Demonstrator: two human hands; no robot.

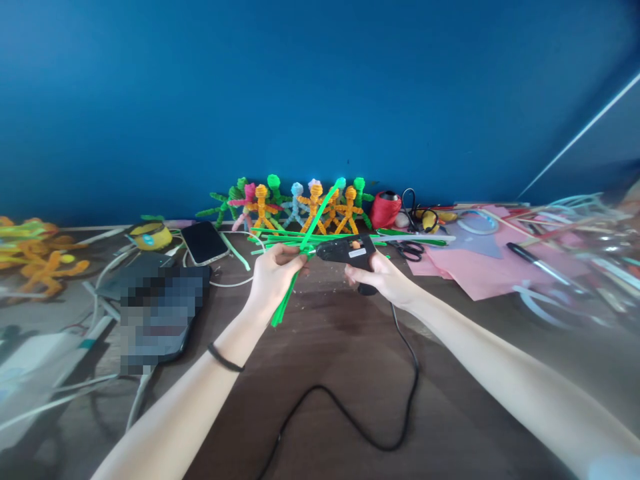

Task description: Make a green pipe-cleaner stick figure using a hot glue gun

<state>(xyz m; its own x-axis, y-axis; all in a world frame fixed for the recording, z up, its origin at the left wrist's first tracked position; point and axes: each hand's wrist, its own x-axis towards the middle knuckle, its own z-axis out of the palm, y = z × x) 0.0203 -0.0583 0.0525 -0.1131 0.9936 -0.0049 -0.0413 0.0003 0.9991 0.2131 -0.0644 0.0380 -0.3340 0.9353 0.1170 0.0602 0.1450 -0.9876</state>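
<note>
My left hand (278, 273) pinches a bundle of bright green pipe cleaners (286, 301); one end rises up and right, the others hang down below the fingers. Wrapped round the handle of a black glue gun (346, 251) is my right hand (383, 277). The gun's nozzle points left, at or very near the green stems by my left fingertips; I cannot tell whether it touches. A whitish glue stick (420, 238) sticks out of the gun's back. More green pipe cleaners (265, 237) lie on the table just behind my hands.
Several pipe cleaner figures (315, 200) stand along the blue wall. Left are phones (204, 243), cables and orange figures (47, 270). Right are scissors (411, 251), pink sheets (480, 267), a black marker (543, 267) and clutter. The gun's black cord (360, 433) curls across the table's front.
</note>
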